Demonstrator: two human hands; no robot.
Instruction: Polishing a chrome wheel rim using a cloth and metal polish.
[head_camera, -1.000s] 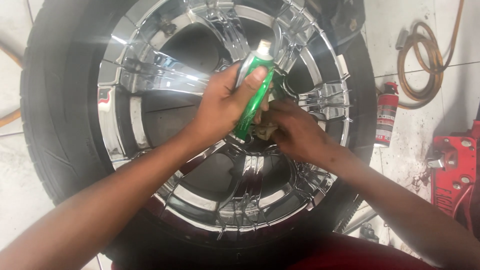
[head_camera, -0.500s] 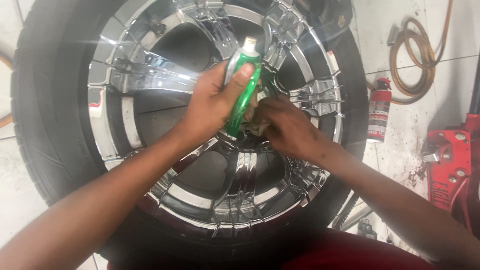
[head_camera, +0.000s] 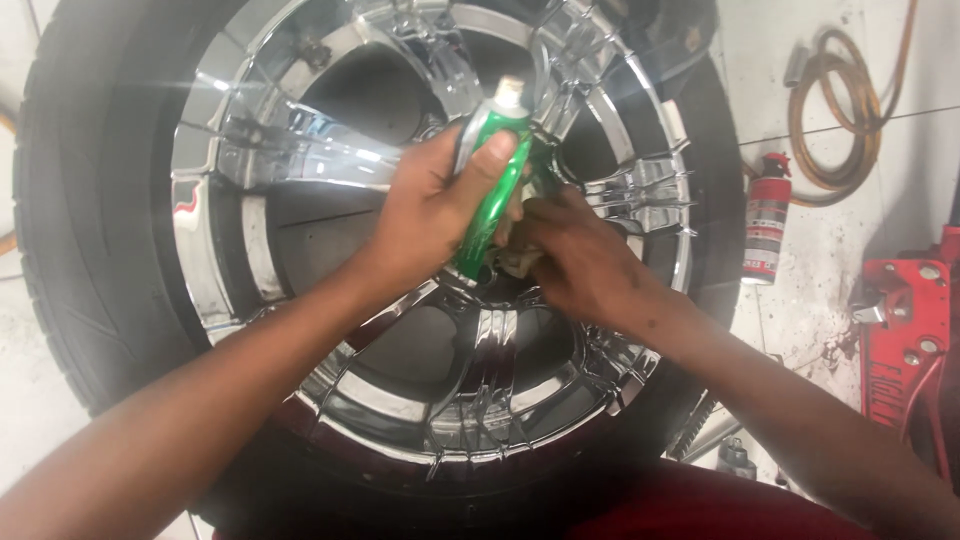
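my left hand (head_camera: 430, 215) wraps the green spray can (head_camera: 492, 190), nozzle up at the chrome wheel (head_camera: 300, 160) hub, while my right hand (head_camera: 580, 260) pinches a rag (head_camera: 515, 262) there.

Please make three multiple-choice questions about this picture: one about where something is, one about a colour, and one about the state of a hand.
1. Where does the red can stand?
A. On the floor, right of the tyre
B. On the chrome rim
C. In the left hand

2. What colour is the tube?
A. Blue
B. Green
C. Yellow

3. What is the left hand doing?
A. Lying flat and open on the tyre
B. Hanging free
C. Gripping the tube

Answers:
1 A: the can stands upright on the pale floor beside the tyre, below the coiled hose.
2 B: its body is bright green with a pale tip.
3 C: the fingers and thumb wrap the tube, next to the right hand at the hub.
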